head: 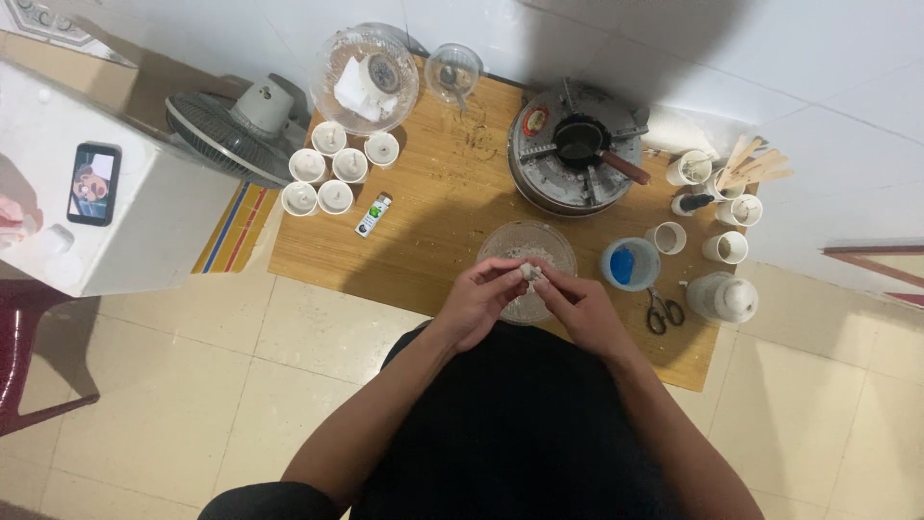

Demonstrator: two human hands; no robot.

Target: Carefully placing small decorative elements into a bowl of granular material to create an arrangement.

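Both forearms reach forward and bend inward, meeting over the clear glass bowl (526,252) at the near edge of the low wooden table (433,231). The left hand (478,300) curls its fingers, pinching a small pale lump (529,273) (too small to identify) from its side. The right hand (577,306) pinches the same lump with thumb and fingertips. Right of them sits a blue-filled cup (630,264), then scissors (663,310).
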